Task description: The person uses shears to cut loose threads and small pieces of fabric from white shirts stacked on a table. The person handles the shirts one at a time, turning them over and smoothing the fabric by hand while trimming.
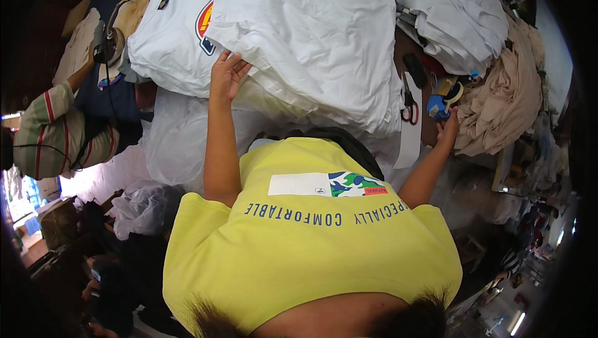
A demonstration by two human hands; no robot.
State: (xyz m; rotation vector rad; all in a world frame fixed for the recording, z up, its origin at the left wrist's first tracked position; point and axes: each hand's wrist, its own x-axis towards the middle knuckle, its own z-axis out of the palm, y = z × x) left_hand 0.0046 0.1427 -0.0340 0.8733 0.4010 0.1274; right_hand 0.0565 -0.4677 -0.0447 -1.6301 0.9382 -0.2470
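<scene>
A pile of white T-shirts (299, 45) lies spread before me. My left hand (228, 76) is at the left edge of the top shirt, its fingers apart and nothing seen gripped in them. Next to it, a round red, yellow and blue print (205, 26) shows on a white shirt beneath. Over on the right, my right hand (447, 128) reaches to a tape roll (455, 94) with a blue piece (437, 108) beside it. Its fingertips are at the tape's near edge, fingers apart; whether they touch it is hard to see.
Red-handled scissors (410, 109) lie on a white strip (408, 142), near a dark oblong object (414, 70). More white garments (458, 17) and a beige cloth heap (501, 98) stand at the right. At left, another person's striped sleeve (53, 114) is near an iron-like tool (107, 48).
</scene>
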